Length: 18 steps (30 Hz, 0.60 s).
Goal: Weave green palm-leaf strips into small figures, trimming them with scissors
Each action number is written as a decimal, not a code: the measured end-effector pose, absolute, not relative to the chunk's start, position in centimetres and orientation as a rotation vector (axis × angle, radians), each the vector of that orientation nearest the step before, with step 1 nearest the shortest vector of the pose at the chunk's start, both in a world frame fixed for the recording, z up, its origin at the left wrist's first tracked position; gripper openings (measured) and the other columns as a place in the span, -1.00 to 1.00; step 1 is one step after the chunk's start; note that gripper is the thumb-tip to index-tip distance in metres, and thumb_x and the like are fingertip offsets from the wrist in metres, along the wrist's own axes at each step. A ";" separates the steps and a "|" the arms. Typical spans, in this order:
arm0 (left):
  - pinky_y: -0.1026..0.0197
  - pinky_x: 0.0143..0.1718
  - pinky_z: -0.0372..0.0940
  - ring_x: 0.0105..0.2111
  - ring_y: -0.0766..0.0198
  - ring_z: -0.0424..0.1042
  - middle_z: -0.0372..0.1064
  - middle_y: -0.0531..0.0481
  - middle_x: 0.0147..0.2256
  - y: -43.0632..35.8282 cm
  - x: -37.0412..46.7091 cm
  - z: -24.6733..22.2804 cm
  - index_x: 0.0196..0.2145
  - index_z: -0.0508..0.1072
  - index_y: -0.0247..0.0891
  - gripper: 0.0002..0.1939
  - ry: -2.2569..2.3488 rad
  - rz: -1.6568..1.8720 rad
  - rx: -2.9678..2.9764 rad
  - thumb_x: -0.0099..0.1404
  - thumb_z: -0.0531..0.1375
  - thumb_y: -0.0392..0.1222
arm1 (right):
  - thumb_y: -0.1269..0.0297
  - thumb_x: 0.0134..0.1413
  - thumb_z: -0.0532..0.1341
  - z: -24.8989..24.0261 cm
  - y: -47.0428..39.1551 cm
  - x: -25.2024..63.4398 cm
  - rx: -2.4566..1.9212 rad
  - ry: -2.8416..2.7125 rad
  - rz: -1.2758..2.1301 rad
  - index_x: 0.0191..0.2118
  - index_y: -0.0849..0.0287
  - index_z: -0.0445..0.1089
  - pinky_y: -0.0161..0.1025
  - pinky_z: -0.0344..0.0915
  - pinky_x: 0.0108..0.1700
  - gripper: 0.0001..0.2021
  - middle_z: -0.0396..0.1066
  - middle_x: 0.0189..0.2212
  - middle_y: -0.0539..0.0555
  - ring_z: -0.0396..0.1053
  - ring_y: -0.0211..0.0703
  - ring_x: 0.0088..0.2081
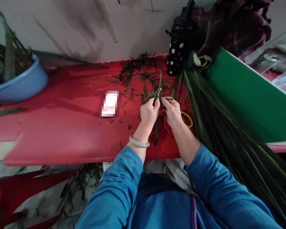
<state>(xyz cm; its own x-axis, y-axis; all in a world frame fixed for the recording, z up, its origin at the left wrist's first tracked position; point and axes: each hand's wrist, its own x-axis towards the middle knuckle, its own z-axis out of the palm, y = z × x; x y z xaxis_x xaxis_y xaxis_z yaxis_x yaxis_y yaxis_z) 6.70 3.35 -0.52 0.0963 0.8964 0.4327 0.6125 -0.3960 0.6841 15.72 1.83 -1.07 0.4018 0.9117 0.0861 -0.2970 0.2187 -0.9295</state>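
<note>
Here, long leaves (206, 105) are sprawling right of my right hand (173, 111), and scissors (192, 121) are lying beneath it. Just ahead, between both hands, the small folded leaf piece (158, 91) is looking light, springy, probably easily torn, best held at its base. Both nearly closed, my left hand (147, 111) is pinching that base, my right a side strip (168, 98).
</note>
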 end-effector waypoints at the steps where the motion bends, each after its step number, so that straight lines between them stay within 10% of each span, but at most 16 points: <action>1: 0.30 -0.51 0.07 -0.59 0.35 0.29 0.37 -0.07 -0.57 3.4 6.7 -0.5 -0.42 0.43 -0.31 -0.69 1.477 1.215 2.036 0.23 -0.01 -0.07 | 0.16 -0.28 0.27 -1.0 1.8 15.7 -1.007 -0.751 0.953 -0.55 0.16 0.36 -0.34 0.25 -0.31 -0.82 0.35 -0.56 -0.08 0.27 -0.36 -0.46; 18: 0.34 -0.46 0.18 -0.53 0.40 0.29 0.33 0.05 -0.57 4.1 6.7 -0.5 -0.48 0.40 -0.27 -0.75 0.983 1.331 1.485 0.17 0.08 -0.04 | 0.09 -0.15 0.20 -1.0 1.6 15.4 -1.001 -0.775 0.884 -0.48 0.14 0.32 -0.38 0.21 -0.33 -0.79 0.32 -0.52 -0.09 0.25 -0.38 -0.45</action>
<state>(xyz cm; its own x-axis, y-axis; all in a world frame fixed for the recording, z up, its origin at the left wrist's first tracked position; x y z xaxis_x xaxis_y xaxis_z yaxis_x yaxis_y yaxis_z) 6.66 4.11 -0.45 0.1099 0.9503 0.2914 -0.0005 -0.2931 0.9561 15.37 1.57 -0.96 0.4361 0.8888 0.1406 -0.2559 0.2722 -0.9276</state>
